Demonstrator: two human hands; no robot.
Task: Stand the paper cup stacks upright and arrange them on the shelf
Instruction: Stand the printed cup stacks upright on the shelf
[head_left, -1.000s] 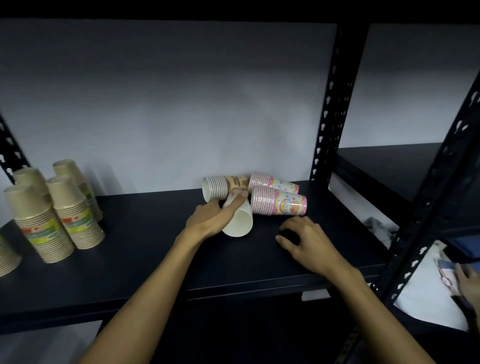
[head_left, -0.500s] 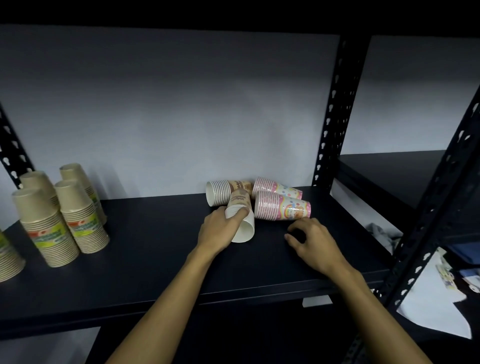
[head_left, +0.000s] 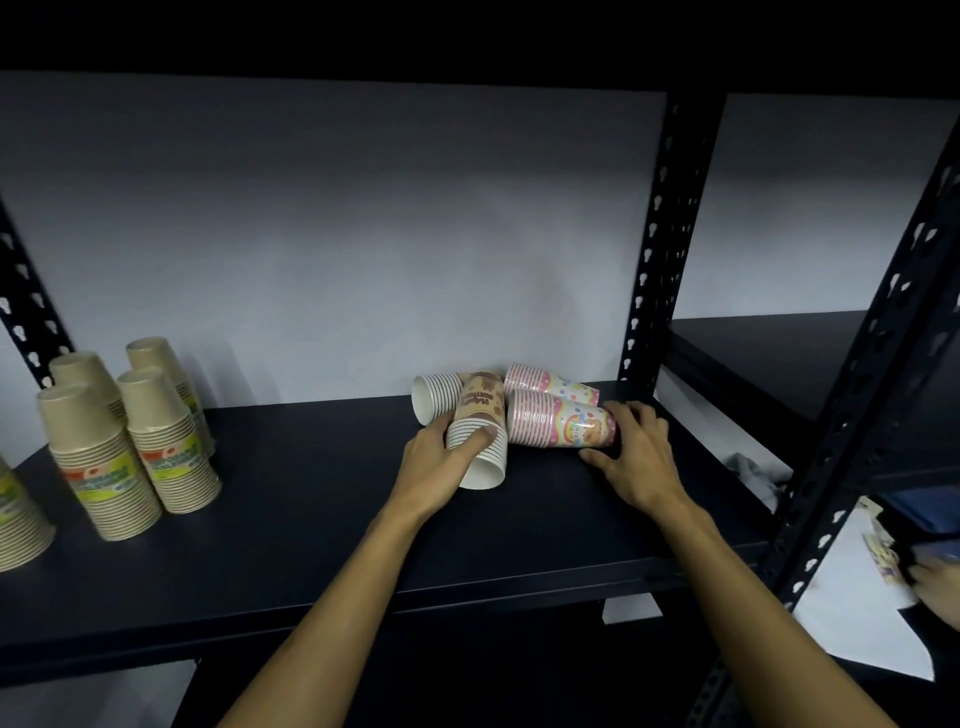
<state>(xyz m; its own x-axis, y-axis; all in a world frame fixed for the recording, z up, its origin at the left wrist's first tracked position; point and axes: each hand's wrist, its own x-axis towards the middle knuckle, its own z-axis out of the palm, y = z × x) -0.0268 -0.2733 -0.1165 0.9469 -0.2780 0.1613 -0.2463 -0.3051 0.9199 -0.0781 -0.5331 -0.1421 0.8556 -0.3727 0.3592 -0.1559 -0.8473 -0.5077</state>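
**Cup stacks on dark shelf: four fallen, sorting part done**

Head view. Dark metal shelf. Left hand: fingers curled round the brown-printed white paper cup stack, lying on its side, mouth toward the viewer. Right hand: fingers wrapping the base end of the pink rainbow-printed cup stack, also lying down. Behind: a second white stack and a second pink stack, both lying. At left, beige kraft cup stacks stand rim-down, grouped. Judged remaining: four stacks to stand and arrange
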